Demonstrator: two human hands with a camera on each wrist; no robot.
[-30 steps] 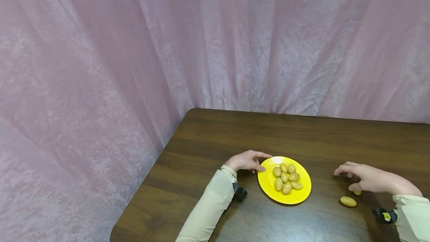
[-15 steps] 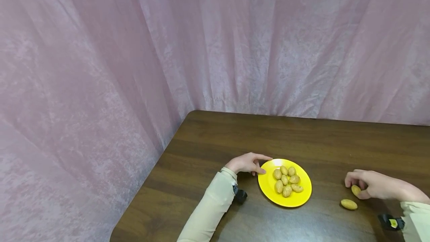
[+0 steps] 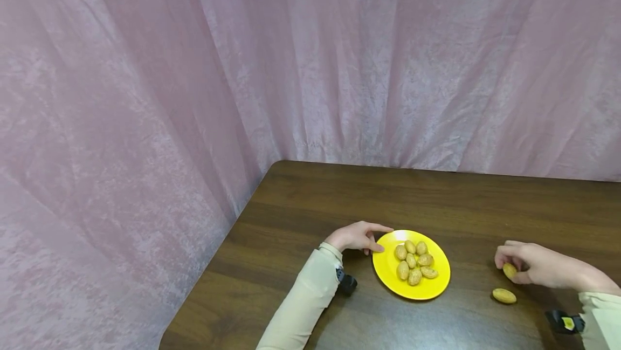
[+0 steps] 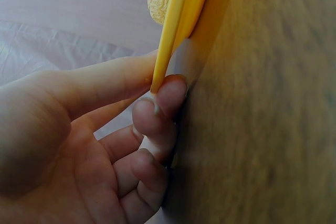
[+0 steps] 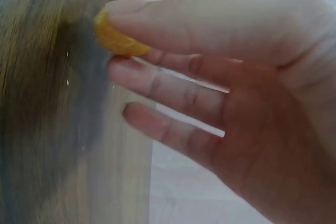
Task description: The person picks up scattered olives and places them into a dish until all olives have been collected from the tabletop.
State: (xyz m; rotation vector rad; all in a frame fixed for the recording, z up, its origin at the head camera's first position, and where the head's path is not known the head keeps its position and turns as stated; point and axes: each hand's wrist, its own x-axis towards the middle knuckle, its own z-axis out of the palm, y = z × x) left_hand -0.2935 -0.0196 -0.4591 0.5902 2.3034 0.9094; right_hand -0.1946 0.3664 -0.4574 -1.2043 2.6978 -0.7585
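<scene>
My left hand point(image 3: 356, 235) pinches the left rim of a round yellow plate point(image 3: 385, 268). In the left wrist view, the thumb lies over the plate edge point(image 4: 170, 30) and the curled fingertips are beneath it, close to the table. Several tan, oval, wrinkled nuts point(image 3: 414, 276) like walnuts lie grouped on the plate. To the right, my right hand point(image 3: 545, 265) holds one such wrinkled nut point(image 3: 509, 270) between thumb and fingers. The right wrist view shows this nut point(image 5: 113, 38) under the thumb, close to the tabletop, the lower fingers loosely bent.
Another oval nut point(image 3: 504, 296) lies on the dark wooden table point(image 3: 310, 193), just in front of the right hand. Pink curtains point(image 3: 339, 69) hang behind the table's far edge and along its left side.
My right hand has come down from above the nuts and taken hold of one, shifting it slightly left. The left hand stays at the plate rim.
</scene>
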